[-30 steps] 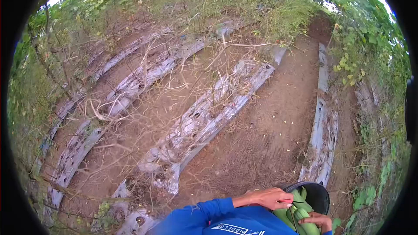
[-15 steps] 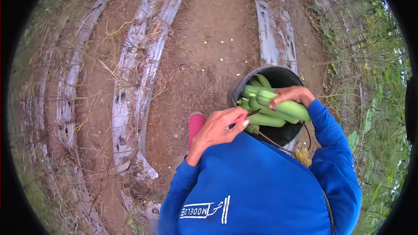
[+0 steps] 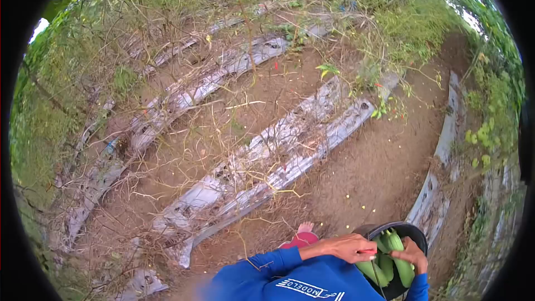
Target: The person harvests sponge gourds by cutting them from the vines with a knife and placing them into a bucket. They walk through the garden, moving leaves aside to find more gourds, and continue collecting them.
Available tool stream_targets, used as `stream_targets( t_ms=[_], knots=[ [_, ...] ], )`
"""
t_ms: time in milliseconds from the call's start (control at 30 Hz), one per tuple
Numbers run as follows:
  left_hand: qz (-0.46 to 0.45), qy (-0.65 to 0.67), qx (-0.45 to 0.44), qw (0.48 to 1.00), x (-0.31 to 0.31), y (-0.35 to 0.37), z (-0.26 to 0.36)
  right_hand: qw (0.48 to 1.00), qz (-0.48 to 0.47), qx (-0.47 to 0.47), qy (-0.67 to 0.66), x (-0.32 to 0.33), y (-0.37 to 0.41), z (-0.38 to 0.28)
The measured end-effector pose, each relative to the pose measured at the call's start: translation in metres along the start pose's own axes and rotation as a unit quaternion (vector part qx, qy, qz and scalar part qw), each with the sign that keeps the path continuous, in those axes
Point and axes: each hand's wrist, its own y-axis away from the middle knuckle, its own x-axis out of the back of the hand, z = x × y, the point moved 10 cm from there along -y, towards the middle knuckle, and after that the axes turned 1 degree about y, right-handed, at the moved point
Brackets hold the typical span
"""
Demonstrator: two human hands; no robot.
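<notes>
A black bucket (image 3: 428,239) at the lower right holds several long pale-green gourds (image 3: 370,275). My right hand (image 3: 411,255) reaches inside its rim, with fingers wrapped round one gourd (image 3: 395,241). At the bucket's left side, my left hand (image 3: 352,246) is closed on a small knife (image 3: 368,251). Only the knife's red handle shows clearly; its blade cannot be made out here. A dark handle cord crosses the bucket's near side. Both of my sleeves are blue.
Torn strips of grey plastic mulch (image 3: 301,161) run diagonally over brown soil (image 3: 365,173). Dry vine stems tangle across the left and middle. Green plants (image 3: 409,28) grow at the back and right. A bare foot (image 3: 305,227) and pink clothing (image 3: 301,240) show beside my left arm.
The view has swung left and up, so the bucket and hands now appear lower right. The gourd in my right hand, earlier across the bucket top, now points more lengthwise into view.
</notes>
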Motion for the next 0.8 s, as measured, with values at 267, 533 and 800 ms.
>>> stream_targets(
  t_ms=[267, 533, 800],
  knots=[
    [0.005, -0.035, -0.027, 0.999, 0.075, -0.083, -0.018, 0.962, 0.117, 0.016, 0.248, 0.076, -0.060, -0.053],
    [0.097, -0.028, 0.029, 0.994, 0.116, -0.153, -0.067, 0.967, 0.070, 0.096, 0.226, 0.142, -0.160, -0.061],
    [0.150, -0.010, 0.074, 0.986, 0.120, -0.286, -0.106, 0.956, -0.074, 0.277, 0.057, 0.261, -0.248, -0.014]
  ],
)
